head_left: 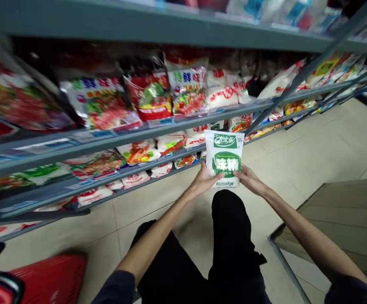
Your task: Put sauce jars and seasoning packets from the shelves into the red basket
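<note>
A white bag of MSG with green print (pixel 224 145) is held upright above my knees, its front toward me. My left hand (pixel 205 180) grips its lower left side, thumb across the front. On the lower right side, my right hand (pixel 249 179) is closed in the same way. The fingers behind the bag are hidden. Just beyond the bag stands a shelf rack with seasoning bags. On the rack's middle level are a red and white seasoning bag (pixel 188 84) and white bags with red print (pixel 221 88).
Lower shelf levels hold more bags (pixel 139 151), close to the floor (pixel 152 202). A grey shelf edge (pixel 171 23) runs overhead. A red shopping basket (pixel 49 278) with black handles sits at lower left. At right is a low wood-coloured platform (pixel 344 211).
</note>
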A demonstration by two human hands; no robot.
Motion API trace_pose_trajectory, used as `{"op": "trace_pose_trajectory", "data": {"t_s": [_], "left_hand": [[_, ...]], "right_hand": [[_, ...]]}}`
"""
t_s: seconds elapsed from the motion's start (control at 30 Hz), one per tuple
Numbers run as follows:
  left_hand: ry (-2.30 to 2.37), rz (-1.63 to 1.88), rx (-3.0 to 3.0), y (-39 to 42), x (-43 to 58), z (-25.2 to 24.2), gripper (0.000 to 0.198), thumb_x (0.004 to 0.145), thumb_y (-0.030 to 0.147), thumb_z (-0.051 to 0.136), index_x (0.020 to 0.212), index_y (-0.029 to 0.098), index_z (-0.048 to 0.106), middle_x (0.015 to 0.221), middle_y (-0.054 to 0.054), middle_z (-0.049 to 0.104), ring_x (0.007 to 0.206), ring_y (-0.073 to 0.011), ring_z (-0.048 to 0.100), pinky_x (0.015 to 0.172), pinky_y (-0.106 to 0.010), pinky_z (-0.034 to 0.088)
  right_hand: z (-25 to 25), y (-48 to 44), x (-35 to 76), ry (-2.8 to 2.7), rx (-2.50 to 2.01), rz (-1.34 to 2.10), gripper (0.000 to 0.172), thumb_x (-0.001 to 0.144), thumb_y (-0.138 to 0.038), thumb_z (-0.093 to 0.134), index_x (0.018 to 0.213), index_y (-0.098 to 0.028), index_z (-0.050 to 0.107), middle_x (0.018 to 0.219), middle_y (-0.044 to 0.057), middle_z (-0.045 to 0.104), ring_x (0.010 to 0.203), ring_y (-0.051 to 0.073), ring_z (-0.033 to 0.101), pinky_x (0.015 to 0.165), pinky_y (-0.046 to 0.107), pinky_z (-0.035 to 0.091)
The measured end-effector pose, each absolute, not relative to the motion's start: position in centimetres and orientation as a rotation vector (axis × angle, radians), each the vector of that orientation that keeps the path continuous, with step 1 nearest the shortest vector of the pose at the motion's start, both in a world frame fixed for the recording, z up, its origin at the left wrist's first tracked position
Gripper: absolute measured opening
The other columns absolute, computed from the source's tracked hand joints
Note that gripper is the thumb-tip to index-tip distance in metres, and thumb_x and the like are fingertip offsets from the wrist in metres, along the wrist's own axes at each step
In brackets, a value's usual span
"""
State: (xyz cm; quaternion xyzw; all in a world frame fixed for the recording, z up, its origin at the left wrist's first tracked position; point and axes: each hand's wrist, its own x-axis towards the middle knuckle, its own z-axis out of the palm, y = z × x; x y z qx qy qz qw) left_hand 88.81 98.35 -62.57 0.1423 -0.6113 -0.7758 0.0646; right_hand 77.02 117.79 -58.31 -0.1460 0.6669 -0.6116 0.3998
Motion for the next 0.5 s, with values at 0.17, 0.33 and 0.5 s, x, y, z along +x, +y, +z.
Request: {"op": "trace_pose_trajectory", "data": {"t_s": [0.17,0.33,0.5], "left_hand": [[-2.034,-2.023,0.507,99.9,78.0,-66.8,0.086,0.074,0.052,0.084,0.136,0.017,0.037,0.138,-0.018,0.054,0.131,-0.0334,0.054,0.113,-0.049,0.044],[-2.025,-1.69,0.61,100.0,70.5,-66.5,0.068,0.083,0.045,0.079,0.131,0.017,0.039,0.131,-0.014,0.058,0.125,-0.0283,0.058,0.107,-0.042,0.048],[-2.026,-1.487,0.775,98.3,67.0,-64.4,0.06,0.082,0.038,0.081,0.123,0.014,0.044,0.122,-0.014,0.062,0.114,-0.0261,0.062,0.098,-0.039,0.051]], "right_hand": [[-64.9,118.9,65.2,1.712,-0.659,-1.668,0.064,0.078,-0.046,0.084,0.132,-0.023,0.062,0.135,0.009,0.069,0.123,0.029,0.065,0.113,0.051,0.049],[-67.1,115.5,55.4,1.669,-0.886,-1.797,0.081,0.065,-0.06,0.088,0.131,-0.02,0.06,0.136,0.011,0.068,0.123,0.028,0.065,0.111,0.049,0.051],[-66.4,111.6,50.8,1.639,-1.07,-1.766,0.093,0.064,-0.071,0.082,0.135,-0.018,0.053,0.136,0.015,0.067,0.123,0.028,0.065,0.112,0.048,0.05]]}}
